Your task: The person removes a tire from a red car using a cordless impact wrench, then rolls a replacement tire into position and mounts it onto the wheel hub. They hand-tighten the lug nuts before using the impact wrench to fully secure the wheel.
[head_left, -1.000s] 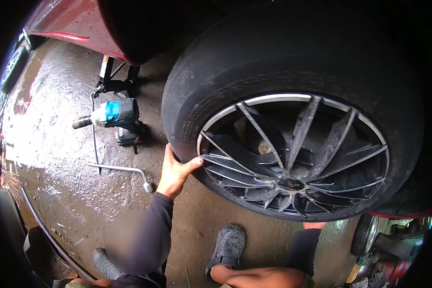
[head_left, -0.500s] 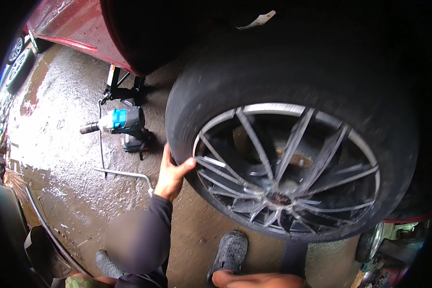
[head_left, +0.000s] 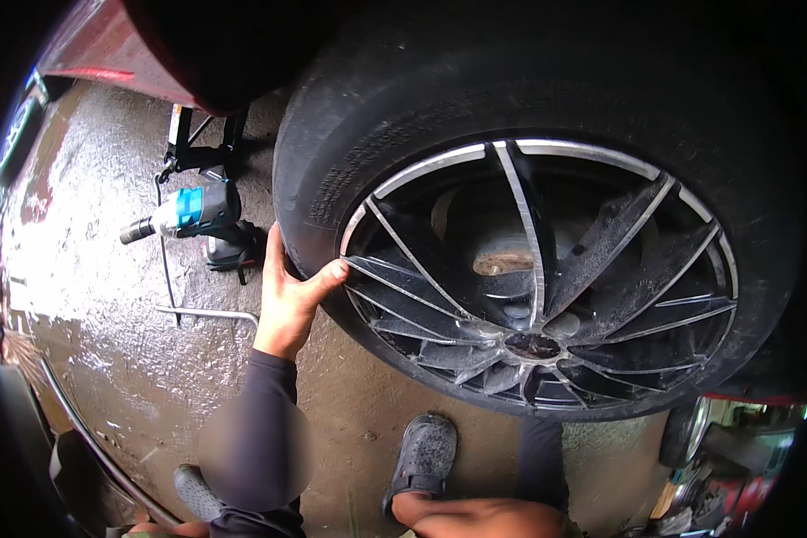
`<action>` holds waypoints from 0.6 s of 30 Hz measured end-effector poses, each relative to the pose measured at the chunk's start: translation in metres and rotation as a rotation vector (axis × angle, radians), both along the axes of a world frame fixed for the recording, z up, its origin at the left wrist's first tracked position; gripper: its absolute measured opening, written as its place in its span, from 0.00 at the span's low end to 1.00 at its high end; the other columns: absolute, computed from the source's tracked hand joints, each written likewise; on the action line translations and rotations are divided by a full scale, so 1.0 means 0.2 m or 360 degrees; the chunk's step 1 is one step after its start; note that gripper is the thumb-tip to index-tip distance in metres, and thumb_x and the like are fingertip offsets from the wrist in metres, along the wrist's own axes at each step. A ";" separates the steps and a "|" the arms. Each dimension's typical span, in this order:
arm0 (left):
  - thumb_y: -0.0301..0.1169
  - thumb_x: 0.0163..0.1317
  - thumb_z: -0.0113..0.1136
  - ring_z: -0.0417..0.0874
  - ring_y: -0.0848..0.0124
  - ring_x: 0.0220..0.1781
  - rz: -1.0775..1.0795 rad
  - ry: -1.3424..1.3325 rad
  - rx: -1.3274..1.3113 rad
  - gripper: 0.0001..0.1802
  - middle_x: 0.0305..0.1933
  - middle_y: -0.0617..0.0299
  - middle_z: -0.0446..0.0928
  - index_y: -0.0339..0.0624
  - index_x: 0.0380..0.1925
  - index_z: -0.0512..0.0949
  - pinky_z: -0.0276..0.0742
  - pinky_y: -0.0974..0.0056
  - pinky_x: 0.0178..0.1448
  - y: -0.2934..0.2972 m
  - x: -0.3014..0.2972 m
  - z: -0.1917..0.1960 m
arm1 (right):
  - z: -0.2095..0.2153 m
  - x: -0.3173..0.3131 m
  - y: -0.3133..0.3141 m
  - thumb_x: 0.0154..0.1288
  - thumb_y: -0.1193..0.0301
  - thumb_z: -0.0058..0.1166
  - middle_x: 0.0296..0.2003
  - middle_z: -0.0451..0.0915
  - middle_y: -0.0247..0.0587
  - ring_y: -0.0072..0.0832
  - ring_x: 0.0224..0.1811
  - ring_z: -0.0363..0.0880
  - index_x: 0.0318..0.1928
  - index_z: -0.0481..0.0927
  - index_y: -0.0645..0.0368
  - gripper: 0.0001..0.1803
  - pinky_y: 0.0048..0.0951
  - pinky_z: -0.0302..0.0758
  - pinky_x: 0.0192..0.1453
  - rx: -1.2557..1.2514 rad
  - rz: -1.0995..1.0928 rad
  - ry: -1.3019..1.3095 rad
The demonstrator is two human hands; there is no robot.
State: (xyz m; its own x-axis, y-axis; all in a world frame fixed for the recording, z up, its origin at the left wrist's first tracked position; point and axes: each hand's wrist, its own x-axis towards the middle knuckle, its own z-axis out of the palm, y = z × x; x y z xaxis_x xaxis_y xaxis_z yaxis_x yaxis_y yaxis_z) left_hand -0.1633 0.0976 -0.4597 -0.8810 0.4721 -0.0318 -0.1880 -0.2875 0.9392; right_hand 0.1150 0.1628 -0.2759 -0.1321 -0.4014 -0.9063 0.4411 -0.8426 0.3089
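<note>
A car wheel with a black tyre (head_left: 309, 193) and a dark, bright-edged spoked rim (head_left: 520, 242) fills the middle and right. My left hand (head_left: 289, 291) grips the tyre's left side, its thumb on the sidewall by the rim and its fingers going behind the tread. My right forearm (head_left: 540, 462), in a dark sleeve, runs up under the wheel's lower edge; the tyre hides the right hand. Between the spokes a round metal part with a rusty patch (head_left: 504, 262) shows behind the wheel.
Left of the wheel, a blue and black impact wrench (head_left: 197, 211) stands on the wet floor beside a bent metal rod (head_left: 211, 313). A black jack (head_left: 202, 148) stands by the red car body (head_left: 108, 63). My dark shoe (head_left: 426, 457) is below the wheel; a hose (head_left: 94, 444) lies lower left.
The wheel sits higher in the picture and its rim has turned a little. My left hand, still on the tyre, has shifted up and left in view, as have the wrench and jack.
</note>
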 end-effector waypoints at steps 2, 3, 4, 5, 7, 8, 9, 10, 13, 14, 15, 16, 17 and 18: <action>0.37 0.47 0.82 0.72 0.62 0.66 0.0009 0.0021 -0.0042 0.54 0.64 0.51 0.71 0.34 0.69 0.58 0.66 0.59 0.71 0.02 0.01 0.01 | -0.04 0.03 0.01 0.78 0.65 0.46 0.33 0.85 0.37 0.25 0.31 0.82 0.41 0.83 0.58 0.14 0.28 0.77 0.36 -0.0209 -0.0156 0.0003; 0.37 0.47 0.82 0.72 0.62 0.66 -0.0004 0.0025 -0.0060 0.54 0.64 0.51 0.71 0.34 0.69 0.58 0.66 0.60 0.71 0.01 0.02 0.01 | -0.05 0.03 0.00 0.79 0.67 0.43 0.33 0.85 0.37 0.25 0.31 0.82 0.41 0.83 0.58 0.15 0.28 0.77 0.36 -0.0323 -0.0244 0.0002; 0.37 0.47 0.82 0.72 0.62 0.66 -0.0017 0.0029 -0.0077 0.54 0.64 0.51 0.71 0.35 0.69 0.58 0.66 0.60 0.71 0.00 0.03 0.00 | -0.01 0.03 0.01 0.79 0.66 0.43 0.33 0.85 0.37 0.25 0.31 0.82 0.41 0.83 0.59 0.15 0.28 0.77 0.36 -0.0249 -0.0165 0.0082; 0.37 0.47 0.82 0.72 0.62 0.66 -0.0030 0.0042 -0.0098 0.54 0.64 0.51 0.71 0.35 0.69 0.58 0.66 0.60 0.71 -0.01 0.04 -0.01 | 0.09 -0.07 0.02 0.79 0.65 0.44 0.33 0.85 0.37 0.25 0.31 0.82 0.41 0.83 0.59 0.15 0.28 0.77 0.36 -0.0179 -0.0084 0.0170; 0.37 0.47 0.82 0.72 0.62 0.66 -0.0006 -0.0023 -0.0056 0.54 0.65 0.51 0.71 0.35 0.69 0.58 0.65 0.60 0.71 -0.03 0.06 -0.07 | 0.14 -0.12 0.04 0.79 0.64 0.45 0.33 0.85 0.37 0.25 0.31 0.83 0.41 0.83 0.60 0.16 0.28 0.77 0.37 -0.0086 0.0057 0.0249; 0.37 0.47 0.82 0.71 0.62 0.67 0.0011 -0.0053 -0.0039 0.54 0.65 0.51 0.70 0.36 0.69 0.58 0.65 0.60 0.71 -0.06 0.07 -0.11 | 0.11 -0.11 0.05 0.79 0.63 0.45 0.32 0.85 0.37 0.25 0.31 0.83 0.42 0.82 0.60 0.16 0.27 0.77 0.37 -0.0064 0.0115 0.0253; 0.37 0.47 0.81 0.71 0.62 0.66 -0.0008 -0.0045 -0.0004 0.53 0.65 0.52 0.70 0.36 0.70 0.58 0.65 0.60 0.71 -0.06 0.08 -0.16 | 0.08 -0.11 0.05 0.79 0.63 0.45 0.32 0.85 0.37 0.25 0.31 0.83 0.42 0.82 0.60 0.16 0.27 0.77 0.37 -0.0026 0.0161 0.0270; 0.37 0.48 0.81 0.71 0.62 0.66 -0.0020 -0.0010 -0.0027 0.53 0.65 0.51 0.70 0.36 0.70 0.58 0.65 0.59 0.71 -0.07 0.10 -0.21 | 0.06 -0.10 0.05 0.78 0.62 0.46 0.32 0.85 0.37 0.25 0.31 0.83 0.42 0.83 0.60 0.16 0.27 0.77 0.37 -0.0054 0.0124 0.0232; 0.37 0.48 0.81 0.71 0.61 0.66 -0.0003 -0.0044 -0.0110 0.54 0.65 0.51 0.70 0.34 0.70 0.58 0.65 0.60 0.71 -0.04 0.08 -0.11 | 0.01 -0.06 -0.01 0.78 0.61 0.47 0.32 0.85 0.36 0.25 0.31 0.82 0.42 0.83 0.59 0.16 0.27 0.77 0.37 -0.0209 -0.0007 0.0010; 0.36 0.47 0.82 0.71 0.62 0.66 -0.0007 -0.0016 -0.0091 0.54 0.65 0.50 0.70 0.33 0.70 0.58 0.65 0.60 0.71 -0.04 0.06 -0.09 | 0.02 -0.06 0.00 0.78 0.61 0.47 0.32 0.85 0.36 0.25 0.31 0.82 0.42 0.83 0.59 0.16 0.27 0.77 0.37 -0.0220 -0.0018 -0.0046; 0.36 0.47 0.82 0.71 0.62 0.66 -0.0042 0.0037 -0.0057 0.54 0.65 0.50 0.70 0.33 0.70 0.58 0.65 0.60 0.71 0.00 0.06 -0.08 | 0.01 -0.06 0.02 0.78 0.60 0.47 0.32 0.85 0.35 0.25 0.31 0.82 0.42 0.83 0.59 0.16 0.27 0.77 0.37 -0.0203 -0.0044 -0.0064; 0.36 0.46 0.82 0.71 0.62 0.66 -0.0076 0.0090 -0.0026 0.55 0.64 0.50 0.70 0.33 0.70 0.58 0.65 0.60 0.71 0.04 0.05 -0.07 | -0.06 -0.01 0.04 0.78 0.61 0.47 0.31 0.85 0.37 0.25 0.31 0.82 0.41 0.83 0.58 0.16 0.27 0.77 0.37 -0.0277 -0.0091 -0.0103; 0.35 0.46 0.83 0.71 0.63 0.66 -0.0058 0.0064 -0.0050 0.55 0.64 0.51 0.71 0.34 0.69 0.57 0.65 0.60 0.71 0.04 0.05 -0.06 | -0.07 -0.02 0.05 0.78 0.61 0.46 0.32 0.85 0.37 0.26 0.31 0.82 0.41 0.83 0.58 0.16 0.28 0.77 0.38 -0.0267 -0.0078 -0.0066; 0.35 0.46 0.82 0.72 0.63 0.66 -0.0058 0.0050 -0.0038 0.55 0.64 0.52 0.71 0.34 0.69 0.58 0.65 0.60 0.71 0.03 0.03 -0.04 | -0.04 -0.06 0.07 0.78 0.61 0.46 0.32 0.85 0.37 0.26 0.31 0.82 0.41 0.83 0.58 0.16 0.28 0.77 0.38 -0.0233 -0.0048 -0.0011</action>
